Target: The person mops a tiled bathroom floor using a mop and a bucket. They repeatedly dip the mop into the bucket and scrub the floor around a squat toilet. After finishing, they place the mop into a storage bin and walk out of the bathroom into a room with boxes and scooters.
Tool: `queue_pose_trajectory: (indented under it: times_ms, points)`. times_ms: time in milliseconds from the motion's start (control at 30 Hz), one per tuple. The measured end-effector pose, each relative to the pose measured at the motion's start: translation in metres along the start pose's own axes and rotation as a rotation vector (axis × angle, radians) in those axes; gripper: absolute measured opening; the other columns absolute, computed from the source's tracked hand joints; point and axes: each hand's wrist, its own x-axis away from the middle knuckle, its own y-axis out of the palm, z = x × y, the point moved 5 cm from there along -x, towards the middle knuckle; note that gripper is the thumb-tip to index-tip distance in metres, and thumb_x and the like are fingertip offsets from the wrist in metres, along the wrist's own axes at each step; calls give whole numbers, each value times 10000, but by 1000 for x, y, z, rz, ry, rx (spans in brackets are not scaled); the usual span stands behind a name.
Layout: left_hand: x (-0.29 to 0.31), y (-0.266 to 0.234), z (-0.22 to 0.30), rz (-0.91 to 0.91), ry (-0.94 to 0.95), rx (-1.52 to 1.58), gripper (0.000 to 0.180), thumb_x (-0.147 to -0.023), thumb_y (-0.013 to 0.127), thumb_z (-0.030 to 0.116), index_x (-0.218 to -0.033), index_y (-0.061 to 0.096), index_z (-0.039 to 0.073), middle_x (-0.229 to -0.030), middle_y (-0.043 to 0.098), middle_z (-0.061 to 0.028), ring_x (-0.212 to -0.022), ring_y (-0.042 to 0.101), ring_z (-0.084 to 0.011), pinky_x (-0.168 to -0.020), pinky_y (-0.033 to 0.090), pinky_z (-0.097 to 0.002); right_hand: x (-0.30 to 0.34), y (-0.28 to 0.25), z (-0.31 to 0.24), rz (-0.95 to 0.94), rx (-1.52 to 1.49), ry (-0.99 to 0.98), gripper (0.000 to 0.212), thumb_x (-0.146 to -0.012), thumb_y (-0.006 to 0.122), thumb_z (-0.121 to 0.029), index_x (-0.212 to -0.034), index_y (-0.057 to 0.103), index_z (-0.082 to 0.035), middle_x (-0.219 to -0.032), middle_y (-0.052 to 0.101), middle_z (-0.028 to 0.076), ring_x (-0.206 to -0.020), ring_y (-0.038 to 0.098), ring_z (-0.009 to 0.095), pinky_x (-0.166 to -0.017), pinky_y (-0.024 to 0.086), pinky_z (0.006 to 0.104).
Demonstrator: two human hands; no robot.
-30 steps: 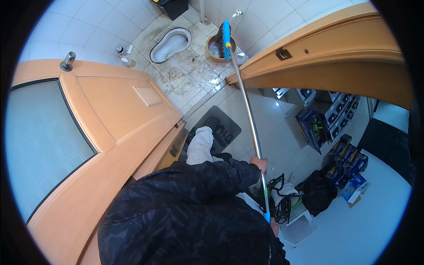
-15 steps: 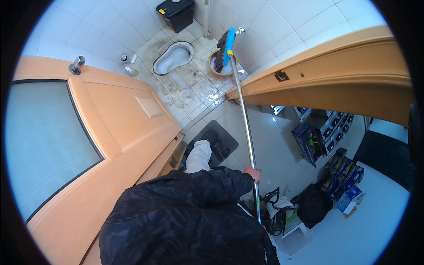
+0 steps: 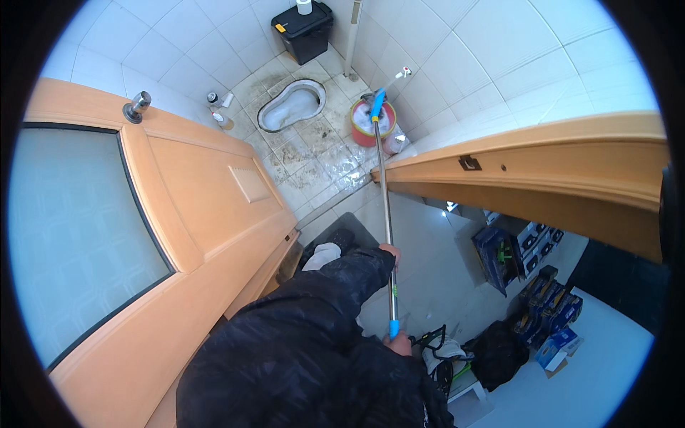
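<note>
A mop (image 3: 386,207) slants away from me, its steel pole running from near my body to the tiled washroom. My left hand (image 3: 390,254) is closed round the middle of the pole. Lower down, by the blue grip at the near end, my right hand (image 3: 399,344) is closed on it too. The mop's blue head (image 3: 378,104) is tilted over a red bucket (image 3: 363,135) with a yellow-green rim, which has foamy water in it. A little dark mop fabric shows beside the head; the rest is hidden.
A squat toilet (image 3: 291,105) lies left of the bucket, with a lidded black bin (image 3: 304,36) behind. An open wooden door (image 3: 207,192) stands left, a wooden door frame (image 3: 528,157) right. Boxes (image 3: 551,303) and a black bag (image 3: 501,354) sit at right.
The mop head has come down and turned over the bucket, its dark fabric now mostly out of sight. Both hands have shifted slightly left with the pole; my right hand has come into view.
</note>
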Motion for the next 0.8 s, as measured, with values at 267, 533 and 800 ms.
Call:
queue_pose_trajectory:
  times_ms: [267, 533, 800]
  points:
    - [-27, -40, -22, 239, -226, 657, 262, -876, 480, 53, -642, 557, -37, -601, 586, -190, -529, 640, -328, -473, 521, -426, -41, 7, -32, 5, -35, -14, 312, -843, 591, -236, -958, 517, 44, -937, 627, 318, -878, 608, 495, -783, 483, 540]
    - [14, 30, -19, 377, -424, 839, 217, -849, 576, 89, -709, 578, -79, -698, 634, -224, -558, 659, -316, -553, 552, -416, -16, 18, 44, -117, -80, 112, 406, -841, 646, -343, -989, 514, 12, -892, 646, 290, -889, 618, 485, -763, 495, 532]
    - [41, 25, 41, 296, -215, 999, 167, -856, 573, 86, -799, 492, -49, -593, 541, -145, -476, 600, -275, -447, 546, -412, 12, -64, 44, -49, -23, -27, 415, -854, 652, -377, -994, 555, 2, -826, 655, 249, -818, 640, 444, -732, 499, 497]
